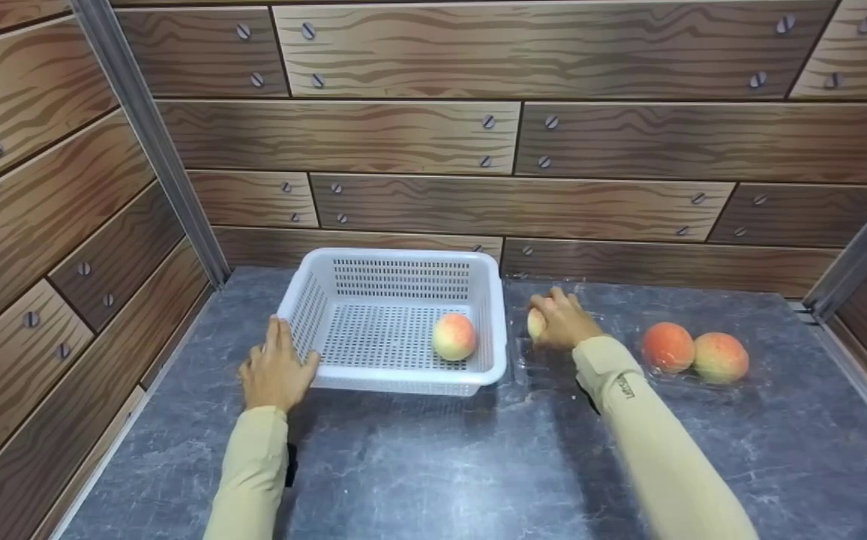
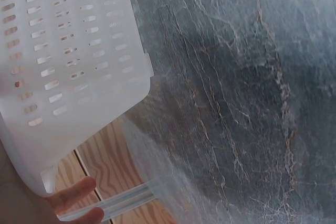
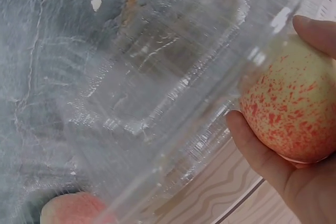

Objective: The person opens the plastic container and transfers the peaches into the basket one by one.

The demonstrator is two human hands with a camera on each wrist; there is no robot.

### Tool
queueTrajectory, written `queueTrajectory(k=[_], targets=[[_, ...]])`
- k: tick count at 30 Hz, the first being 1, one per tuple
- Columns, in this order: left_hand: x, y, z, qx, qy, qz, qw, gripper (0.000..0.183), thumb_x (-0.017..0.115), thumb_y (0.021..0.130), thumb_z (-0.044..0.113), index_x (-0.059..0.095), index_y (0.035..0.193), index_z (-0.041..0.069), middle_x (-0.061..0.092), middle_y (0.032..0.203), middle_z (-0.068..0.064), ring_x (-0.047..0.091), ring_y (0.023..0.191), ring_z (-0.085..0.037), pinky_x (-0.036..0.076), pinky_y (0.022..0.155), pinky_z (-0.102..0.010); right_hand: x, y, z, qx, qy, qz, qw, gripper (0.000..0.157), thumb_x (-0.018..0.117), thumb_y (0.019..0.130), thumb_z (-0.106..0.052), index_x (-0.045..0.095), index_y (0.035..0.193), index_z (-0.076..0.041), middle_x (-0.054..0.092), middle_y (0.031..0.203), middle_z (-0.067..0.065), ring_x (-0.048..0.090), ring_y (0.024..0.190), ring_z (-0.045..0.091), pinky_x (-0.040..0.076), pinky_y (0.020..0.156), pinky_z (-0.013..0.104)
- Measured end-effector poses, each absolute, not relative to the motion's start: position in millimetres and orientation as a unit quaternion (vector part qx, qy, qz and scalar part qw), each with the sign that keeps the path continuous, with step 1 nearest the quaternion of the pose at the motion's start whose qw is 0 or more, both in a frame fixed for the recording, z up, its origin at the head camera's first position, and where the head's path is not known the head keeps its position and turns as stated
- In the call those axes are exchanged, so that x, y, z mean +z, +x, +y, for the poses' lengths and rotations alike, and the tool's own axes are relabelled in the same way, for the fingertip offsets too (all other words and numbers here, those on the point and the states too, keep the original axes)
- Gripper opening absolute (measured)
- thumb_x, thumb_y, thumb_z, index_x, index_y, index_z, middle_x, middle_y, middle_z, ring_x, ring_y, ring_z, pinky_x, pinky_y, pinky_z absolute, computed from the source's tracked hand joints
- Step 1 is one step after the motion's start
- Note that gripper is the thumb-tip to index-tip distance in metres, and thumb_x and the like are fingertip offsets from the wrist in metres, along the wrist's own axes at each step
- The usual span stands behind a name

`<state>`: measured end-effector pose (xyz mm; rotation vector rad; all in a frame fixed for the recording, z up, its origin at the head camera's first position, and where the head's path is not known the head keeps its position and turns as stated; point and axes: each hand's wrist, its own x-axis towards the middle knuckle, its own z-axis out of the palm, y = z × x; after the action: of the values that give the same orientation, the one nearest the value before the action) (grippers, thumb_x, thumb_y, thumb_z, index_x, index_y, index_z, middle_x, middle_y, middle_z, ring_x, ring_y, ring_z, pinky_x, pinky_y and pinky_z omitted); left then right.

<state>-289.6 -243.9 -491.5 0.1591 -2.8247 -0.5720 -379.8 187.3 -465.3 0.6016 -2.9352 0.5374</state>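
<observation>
My right hand [image 1: 565, 322] grips a yellow-and-red peach [image 3: 294, 100], thumb on one side and fingers on the other, right of the white basket. Beneath and around this hand is a clear plastic container [image 3: 168, 72], its outline hard to make out in the head view. My left hand [image 1: 276, 373] rests at the left rim of the white perforated basket [image 1: 396, 377], fingers fairly straight and thumb toward the near corner. One peach [image 1: 454, 337] lies inside the basket, near its right wall. Two more peaches, one redder [image 1: 668, 348] and one yellower [image 1: 720, 358], sit side by side at the right.
Clear plastic shows around the two right-hand peaches. The dark marbled tabletop [image 1: 433, 465] extends toward me. Wood-patterned walls [image 1: 403, 135] enclose the back and sides, with metal posts [image 1: 156, 142] at the corners.
</observation>
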Motion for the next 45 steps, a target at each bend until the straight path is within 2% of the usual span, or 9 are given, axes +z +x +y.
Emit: queueTrajectory(k=[10,17,27,45], targets=[[-492.0,-290.3,-243.6,-0.197,0.056,-0.971,0.126,0.079,0.053,0.095,0.039,0.031,0.153,-0.009,0.025,0.163,-0.024,0.045,0.124,-0.058,0.037,0.097,-0.073,-454.7,-377.5,183.4,0.183,0.197,-0.962,0.047,0.058,0.085,0.062,-0.006,0.063,0.115,0.0,0.051,0.115,0.028,0.054,0.105,0.053,0.052,0.079,0.063],[-493.2,-290.4,-243.9,-0.199,0.056,-0.97,0.127,0.079,0.053,0.096,0.039,0.031,0.154,-0.01,0.024,0.163,-0.024,0.045,0.125,-0.057,0.036,0.098,-0.073,-448.8,-375.5,180.8,0.182,0.205,-0.96,0.061,0.058,0.087,0.062,-0.007,0.064,0.115,-0.001,0.051,0.113,0.027,0.054,0.103,0.05,0.052,0.081,0.061],[-493.1,-291.7,-243.7,-0.195,0.056,-0.971,0.124,0.079,0.053,0.096,0.039,0.031,0.153,-0.01,0.025,0.162,-0.025,0.046,0.124,-0.057,0.037,0.097,-0.073,-443.9,-375.0,178.5,0.202,0.217,-0.952,0.078,0.057,0.089,0.061,-0.009,0.064,0.112,-0.002,0.051,0.112,0.026,0.054,0.102,0.051,0.053,0.076,0.062],[-493.8,-292.3,-245.2,-0.192,0.058,-0.973,0.114,0.08,0.053,0.097,0.04,0.028,0.155,-0.009,0.022,0.163,-0.025,0.044,0.126,-0.057,0.035,0.099,-0.073,-437.6,-376.2,171.9,0.211,0.227,-0.947,0.079,0.06,0.089,0.061,-0.011,0.065,0.115,-0.003,0.053,0.112,0.024,0.055,0.102,0.048,0.052,0.079,0.06]])
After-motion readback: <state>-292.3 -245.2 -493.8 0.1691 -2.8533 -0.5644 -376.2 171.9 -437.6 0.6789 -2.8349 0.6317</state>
